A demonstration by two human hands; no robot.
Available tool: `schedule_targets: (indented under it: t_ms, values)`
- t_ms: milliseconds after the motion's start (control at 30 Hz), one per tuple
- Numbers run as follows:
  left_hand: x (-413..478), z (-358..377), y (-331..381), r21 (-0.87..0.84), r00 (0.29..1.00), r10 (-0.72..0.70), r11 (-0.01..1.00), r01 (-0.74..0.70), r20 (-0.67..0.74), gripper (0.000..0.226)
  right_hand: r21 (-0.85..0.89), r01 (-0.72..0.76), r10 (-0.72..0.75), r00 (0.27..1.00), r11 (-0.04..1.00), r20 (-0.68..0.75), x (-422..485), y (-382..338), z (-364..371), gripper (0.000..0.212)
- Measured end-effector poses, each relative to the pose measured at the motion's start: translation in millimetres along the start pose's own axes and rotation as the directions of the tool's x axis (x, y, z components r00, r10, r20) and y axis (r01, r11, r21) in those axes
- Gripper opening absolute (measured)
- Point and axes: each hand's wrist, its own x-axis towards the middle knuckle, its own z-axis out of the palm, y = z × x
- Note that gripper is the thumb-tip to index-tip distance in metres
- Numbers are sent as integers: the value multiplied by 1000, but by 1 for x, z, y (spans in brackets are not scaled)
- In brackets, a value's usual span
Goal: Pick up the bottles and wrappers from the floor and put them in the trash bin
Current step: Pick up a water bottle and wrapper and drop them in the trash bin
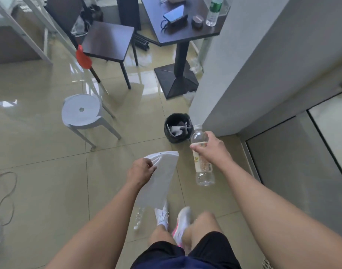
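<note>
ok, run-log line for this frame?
left hand: holds wrapper | right hand: holds bottle | trash bin: ahead

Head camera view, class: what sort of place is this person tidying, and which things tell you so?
Probably a small office break room or café corner: glossy tiled floor, a dark pedestal table with a matching chair, a white plastic stool and a small black-lined trash bin by the wall.

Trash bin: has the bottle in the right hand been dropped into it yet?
No. The right hand grips the bottle in the air, short of the trash bin, which stands on the floor beside the wall.
</note>
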Motion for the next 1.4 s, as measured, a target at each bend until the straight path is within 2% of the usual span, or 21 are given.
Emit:
schedule_targets:
  t_ms: [200, 367, 433, 600, 933, 1000, 1100, 1267, 1400]
  values:
    - [90, -24, 37, -39, 990, -142, 989, 141, -12, 18, -35, 18, -15, 996, 999, 83, 121, -23, -32, 77]
    - [206, 11, 58, -138, 968, -249, 959, 249, 15, 16, -78, 35, -17, 976, 996, 219, 256, -17, -2, 78]
    - [261, 30, 65, -178, 964, -264, 948, 265, 30, 14, -96, 43, -21, 974, 994, 225, 306, -8, 15, 73]
    - [387, 77, 74, -260, 961, -259, 925, 277, 100, 16, -125, 18, 12, 972, 992, 235, 386, 18, 57, 66]
    - [585, 199, 45, -322, 946, -225, 900, 293, 232, 22, -140, -73, 107, 962, 987, 251, 541, 36, 163, 81]
    - [605, 213, 38, -362, 933, -199, 881, 304, 300, 33, -161, -103, 140, 960, 982, 241, 562, 41, 183, 81]
    - [621, 225, 26, -373, 917, -98, 893, 252, 386, 49, -231, -124, 178, 957, 965, 228, 589, 50, 210, 66]
    - [623, 229, -2, -160, 995, 1, 987, 15, 100, 41, -369, -103, 210, 942, 924, 263, 636, 55, 241, 63]
    - [623, 221, -21, -203, 1000, -12, 979, 15, 12, 42, -368, -105, 221, 931, 924, 290, 663, 48, 250, 78]
